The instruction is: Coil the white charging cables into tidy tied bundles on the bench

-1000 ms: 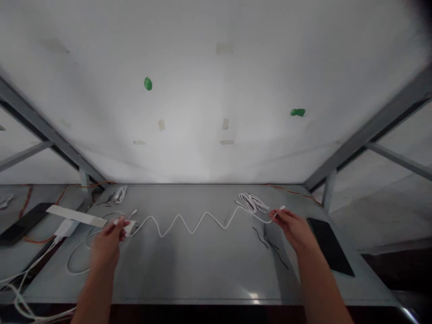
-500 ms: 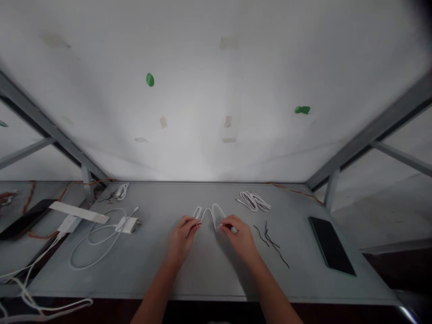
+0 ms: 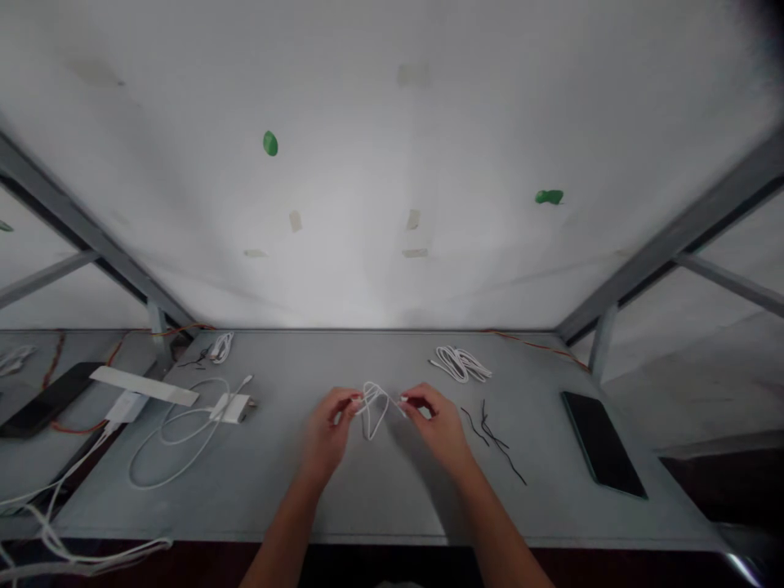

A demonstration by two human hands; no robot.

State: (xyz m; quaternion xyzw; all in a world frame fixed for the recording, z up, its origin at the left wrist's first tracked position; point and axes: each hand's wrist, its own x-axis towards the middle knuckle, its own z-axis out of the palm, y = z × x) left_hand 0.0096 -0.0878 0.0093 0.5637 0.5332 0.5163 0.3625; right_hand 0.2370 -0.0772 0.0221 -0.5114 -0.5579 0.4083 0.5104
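Between my hands hangs a thin white cable, gathered in a few loose loops above the grey table. My left hand pinches the looped part between thumb and fingers. An end of the same cable is pinched by my right hand, with a short straight stretch running across to the loops. To the right of my right hand lie several black twist ties. Behind it rests a coiled white cable.
A dark phone lies at the right. On the left are a white charger plug with a loose cable, a small bundled cable and a white strip over another phone. Metal frame bars slope at both sides.
The cable between my hands has gone from open, wavy bends to gathered loops at my left hand. Both hands stay about where they were, still pinching it.
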